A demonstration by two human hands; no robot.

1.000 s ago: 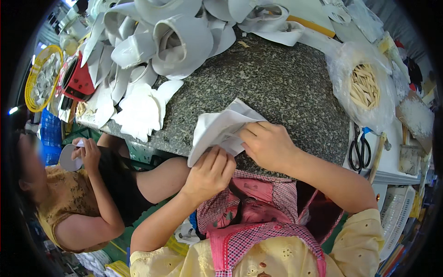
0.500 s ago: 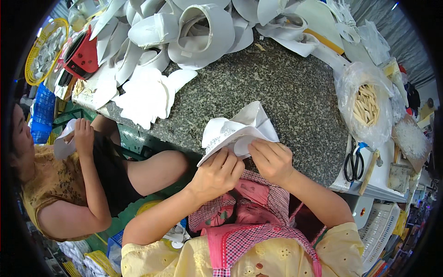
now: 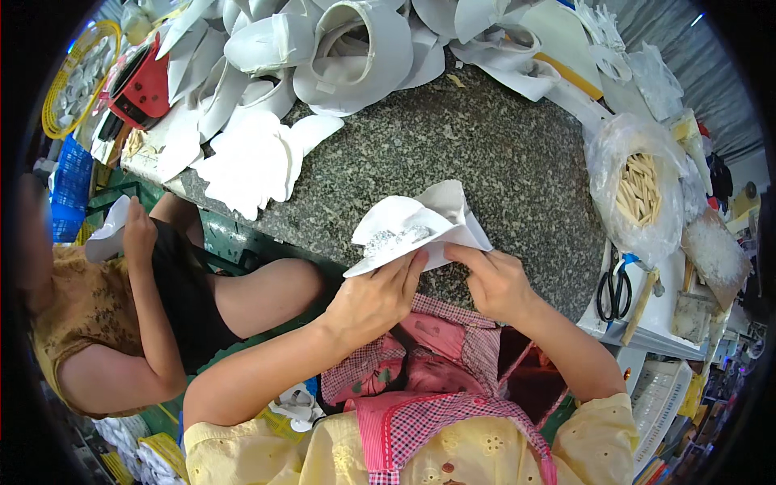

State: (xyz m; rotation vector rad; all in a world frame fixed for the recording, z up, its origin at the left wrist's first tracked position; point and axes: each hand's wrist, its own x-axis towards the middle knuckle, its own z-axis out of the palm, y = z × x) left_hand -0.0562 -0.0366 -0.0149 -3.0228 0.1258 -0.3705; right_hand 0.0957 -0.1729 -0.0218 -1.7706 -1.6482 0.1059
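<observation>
The left hand (image 3: 368, 299) keeps its fingers close together, clamped on the lower left rim of a folded white piece (image 3: 396, 226); some fingertips are hidden beneath it. The right hand (image 3: 501, 283) pinches the piece's lower right rim, its other fingers curled in. The piece is held up over the near edge of the speckled tabletop (image 3: 517, 162). White curved pieces (image 3: 347, 61) crowd the far left corner; black-handled scissors (image 3: 614, 293) lie beside the right edge.
</observation>
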